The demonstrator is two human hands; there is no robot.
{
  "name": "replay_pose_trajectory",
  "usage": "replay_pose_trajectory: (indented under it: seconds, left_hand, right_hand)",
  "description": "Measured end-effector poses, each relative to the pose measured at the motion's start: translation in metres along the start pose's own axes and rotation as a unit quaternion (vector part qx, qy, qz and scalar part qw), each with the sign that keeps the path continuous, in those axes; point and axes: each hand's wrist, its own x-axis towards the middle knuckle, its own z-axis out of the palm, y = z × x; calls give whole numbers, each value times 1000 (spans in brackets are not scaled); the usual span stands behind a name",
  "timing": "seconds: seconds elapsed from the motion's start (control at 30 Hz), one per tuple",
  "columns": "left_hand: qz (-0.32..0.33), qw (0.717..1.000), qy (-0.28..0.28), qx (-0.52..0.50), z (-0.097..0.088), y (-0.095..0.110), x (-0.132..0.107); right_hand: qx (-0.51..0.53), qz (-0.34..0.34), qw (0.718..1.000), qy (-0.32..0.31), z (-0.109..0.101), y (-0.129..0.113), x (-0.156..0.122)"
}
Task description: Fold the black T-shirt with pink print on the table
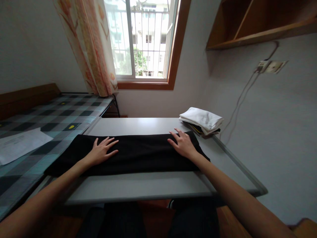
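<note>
A black garment [146, 153], folded into a long strip, lies flat across the white table [138, 188]; its exact kind I cannot make out. My left hand [102, 150] rests on the left part of the cloth with its fingers spread. Near the cloth's right end, my right hand [182, 143] lies palm down on it, fingers also apart. Neither hand grips anything. The strip's left end reaches past the table's left side, towards the bed. Beyond my right hand sits a stack of folded clothes [201, 119], white on top with darker pieces below.
To the left is a bed with a checked sheet [66, 110] and a paper [23, 143] on it. A curtain [96, 49] hangs beside the barred window [148, 43]. A wooden shelf [262, 36] juts out at upper right, above a wall socket [268, 66] with cables.
</note>
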Motion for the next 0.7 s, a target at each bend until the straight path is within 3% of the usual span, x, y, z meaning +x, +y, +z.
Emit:
replay_pose_trajectory:
  seconds: [0.13,0.2,0.3,0.4,0.47,0.6,0.7]
  left_hand:
    - [-49,997,-66,14,6,-24,-5]
    - [-90,993,-69,24,5,-34,-7]
    - [-149,985,-42,76,-1,-52,-12]
    - [-211,964,49,155,-12,-73,-17]
    - [-277,945,75,154,-21,-88,-20]
    - [-396,918,-3,20,-38,-113,-20]
    - [-401,916,-21,-5,-43,-116,-20]
  right_hand:
    - [-13,53,988,-146,24,-1,0]
    - [-14,79,981,-177,32,10,-3]
    - [-30,78,984,-160,32,24,-10]
    - [-60,53,993,-89,25,23,-21]
    - [-68,14,997,-38,21,15,-30]
    - [-43,-12,998,-39,22,1,-47]
    - [-35,5,997,-69,26,-3,-49]
